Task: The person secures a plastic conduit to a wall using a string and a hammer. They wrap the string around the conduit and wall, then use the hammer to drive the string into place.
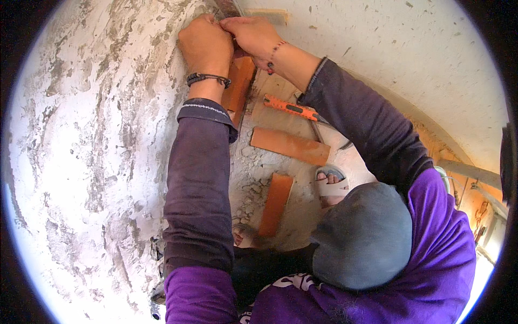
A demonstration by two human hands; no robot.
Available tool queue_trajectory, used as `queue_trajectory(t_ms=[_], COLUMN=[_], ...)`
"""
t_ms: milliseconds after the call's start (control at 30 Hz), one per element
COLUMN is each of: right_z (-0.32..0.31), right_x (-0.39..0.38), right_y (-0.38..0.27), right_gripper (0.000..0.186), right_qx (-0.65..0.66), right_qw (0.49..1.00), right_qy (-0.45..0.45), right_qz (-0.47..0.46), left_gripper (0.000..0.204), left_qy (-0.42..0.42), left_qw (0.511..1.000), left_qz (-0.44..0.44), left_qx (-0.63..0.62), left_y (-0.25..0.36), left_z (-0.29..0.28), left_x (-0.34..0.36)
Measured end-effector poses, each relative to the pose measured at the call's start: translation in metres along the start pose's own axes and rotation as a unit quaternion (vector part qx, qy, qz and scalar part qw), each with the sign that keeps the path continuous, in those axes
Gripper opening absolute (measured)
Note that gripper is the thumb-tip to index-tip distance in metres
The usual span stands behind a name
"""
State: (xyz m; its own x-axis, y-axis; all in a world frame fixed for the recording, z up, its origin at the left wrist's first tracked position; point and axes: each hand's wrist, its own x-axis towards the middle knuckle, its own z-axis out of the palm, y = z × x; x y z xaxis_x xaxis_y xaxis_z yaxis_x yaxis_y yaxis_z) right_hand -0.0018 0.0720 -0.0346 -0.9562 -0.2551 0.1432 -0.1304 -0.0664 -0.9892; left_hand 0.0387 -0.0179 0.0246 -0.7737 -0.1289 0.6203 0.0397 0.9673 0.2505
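Observation:
Both hands meet at the top, low against the rough plastered wall (102, 119). My left hand (206, 44) is closed, its knuckles toward me and its fingertips hidden. My right hand (253, 36) is closed beside it, thumb and forefinger touching the left hand's fingers. What they grip is hidden. Just beyond them a dark reddish-brown strip (229, 7) runs to the picture's edge. Under my left wrist, orange-brown tile strips (238, 81) lie along the wall's foot. Below my right forearm rests a long orange-and-black hand tool (290, 107).
Two loose tile strips, one slanting (291, 146) and one nearer (276, 204), lie on the dusty floor amid crumbled rubble (251, 191). A sandalled foot (331, 182) stands right of them. Nearer is a rounded dark-grey cloth shape (361, 237). A pale smooth wall (399, 48) curves at right.

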Motion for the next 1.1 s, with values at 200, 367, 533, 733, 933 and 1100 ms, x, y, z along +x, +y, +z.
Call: queue_trajectory(t_ms=[200, 367, 533, 733, 933, 1100], right_z=[0.023, 0.020, 0.028, 0.025, 0.002, -0.005], right_x=[0.014, 0.001, -0.049, -0.060, -0.055, -0.029], right_y=[-0.011, -0.020, 0.004, 0.027, 0.034, 0.032], right_gripper=[0.029, 0.036, 0.048, 0.072, 0.053, 0.037], right_qx=[0.119, -0.096, -0.105, -0.025, -0.098, -0.280], right_qw=[0.988, 0.983, 0.992, 0.995, 0.971, 0.906], right_qy=[0.013, -0.131, 0.022, 0.096, -0.012, -0.033], right_qz=[0.102, 0.090, 0.062, 0.005, -0.219, -0.317], left_gripper=[0.021, 0.020, 0.020, 0.021, 0.022, 0.023], left_qy=[-0.013, -0.053, -0.020, 0.046, 0.106, 0.115], left_qw=[1.000, 0.996, 0.995, 0.983, 0.964, 0.957], left_qz=[-0.012, -0.027, -0.095, -0.151, -0.203, -0.198], left_qx=[0.003, 0.069, 0.008, -0.091, -0.136, -0.176], left_y=[0.001, -0.001, 0.009, 0.002, 0.006, 0.001], left_z=[-0.014, -0.038, -0.070, -0.090, -0.114, -0.118], left_x=[-0.003, -0.024, -0.065, -0.095, -0.094, -0.099])
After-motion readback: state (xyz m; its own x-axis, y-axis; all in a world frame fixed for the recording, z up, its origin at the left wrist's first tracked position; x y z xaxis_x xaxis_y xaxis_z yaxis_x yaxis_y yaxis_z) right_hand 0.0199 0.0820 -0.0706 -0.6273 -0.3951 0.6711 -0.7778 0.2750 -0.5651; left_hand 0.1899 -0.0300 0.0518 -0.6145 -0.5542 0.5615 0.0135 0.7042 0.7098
